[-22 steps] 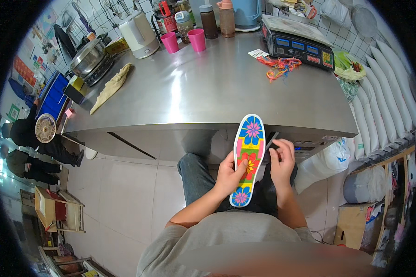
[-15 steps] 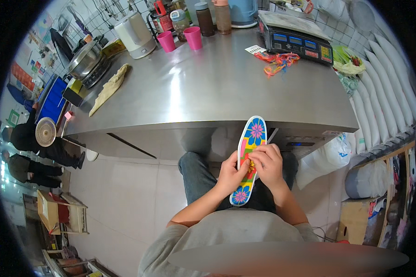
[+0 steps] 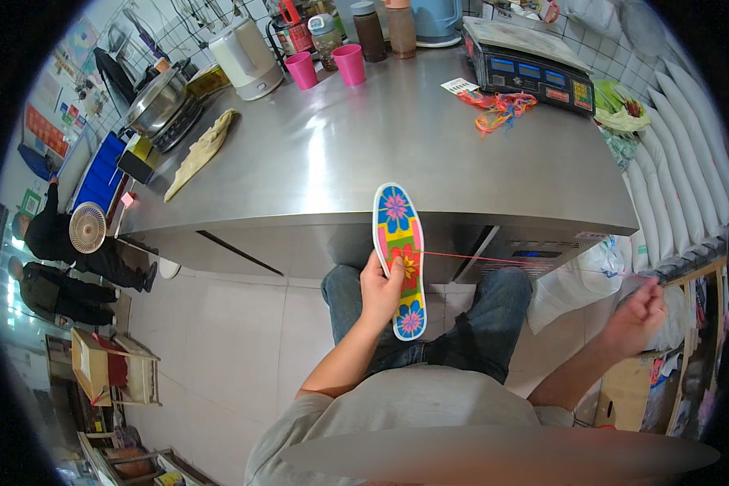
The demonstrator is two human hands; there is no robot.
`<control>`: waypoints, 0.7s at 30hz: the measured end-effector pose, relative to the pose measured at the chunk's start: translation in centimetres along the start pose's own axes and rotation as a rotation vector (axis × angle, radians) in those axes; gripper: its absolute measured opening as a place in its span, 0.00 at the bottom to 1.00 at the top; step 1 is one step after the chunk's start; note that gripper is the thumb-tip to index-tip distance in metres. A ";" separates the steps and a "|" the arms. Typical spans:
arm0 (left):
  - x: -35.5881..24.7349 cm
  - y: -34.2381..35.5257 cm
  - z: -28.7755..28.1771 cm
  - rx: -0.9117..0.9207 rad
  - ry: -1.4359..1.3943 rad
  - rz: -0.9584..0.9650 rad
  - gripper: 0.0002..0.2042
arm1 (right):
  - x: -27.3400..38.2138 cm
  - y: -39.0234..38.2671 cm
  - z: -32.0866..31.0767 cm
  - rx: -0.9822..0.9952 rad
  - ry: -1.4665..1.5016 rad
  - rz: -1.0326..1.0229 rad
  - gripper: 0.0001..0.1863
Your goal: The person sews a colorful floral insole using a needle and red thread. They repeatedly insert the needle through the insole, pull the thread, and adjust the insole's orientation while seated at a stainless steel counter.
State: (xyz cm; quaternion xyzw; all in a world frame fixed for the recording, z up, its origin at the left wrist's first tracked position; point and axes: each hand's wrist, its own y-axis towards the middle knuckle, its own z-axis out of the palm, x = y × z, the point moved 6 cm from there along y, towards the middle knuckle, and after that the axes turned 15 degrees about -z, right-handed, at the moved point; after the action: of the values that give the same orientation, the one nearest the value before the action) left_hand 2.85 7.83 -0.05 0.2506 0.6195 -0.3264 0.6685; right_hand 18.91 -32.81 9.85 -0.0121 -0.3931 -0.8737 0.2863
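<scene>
One patterned insole at 12 o'clock of the grey shirt, long axis roughly 12 to 6. Left hand clamped on its 9 o'clock edge, thumb on top, other fingers mostly hidden. Red thread runs taut towards 3 o'clock, faint at its far end; right hand there blurred, fingertips together on the thread, exact pinch unclear

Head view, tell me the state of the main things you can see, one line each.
Left hand: closed on the insole
Insole: patterned side up
Right hand: blurred, fingers drawn together at the red thread
Red thread: stretched straight from the insole
Scale: lit up
Pink cups: upright
Kettle: upright
Cloth: rumpled
Colourful strings: tangled
</scene>
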 end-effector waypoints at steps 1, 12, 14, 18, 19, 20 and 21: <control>-0.1 0.2 -0.5 -0.026 -0.001 -0.001 0.10 | 0.7 1.3 -1.7 -0.030 -0.051 -0.116 0.08; -1.5 -0.8 1.4 0.109 -0.141 -0.075 0.11 | -1.4 -3.9 0.3 0.190 -1.141 -0.227 0.06; -1.8 -1.8 3.2 0.210 -0.156 -0.098 0.11 | -3.1 -10.3 6.9 0.624 -0.702 0.089 0.03; -2.3 -2.9 5.0 0.292 -0.205 -0.100 0.12 | -2.5 -17.1 16.0 1.059 -0.555 -0.062 0.10; -2.5 -3.0 5.1 0.289 -0.203 -0.080 0.12 | -2.4 -17.5 17.1 1.074 -0.535 -0.105 0.11; -2.6 -3.1 5.1 0.283 -0.201 -0.063 0.12 | -2.4 -17.9 17.8 1.114 -0.535 -0.112 0.12; -2.6 -3.1 5.1 0.291 -0.195 -0.069 0.12 | -2.3 -17.9 18.3 1.117 -0.546 -0.160 0.12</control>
State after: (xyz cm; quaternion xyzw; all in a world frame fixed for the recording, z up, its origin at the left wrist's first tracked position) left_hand 3.89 2.30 3.25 0.2902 0.5061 -0.4581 0.6706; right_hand 7.94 -9.52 9.74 -0.0540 -0.8491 -0.5205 0.0722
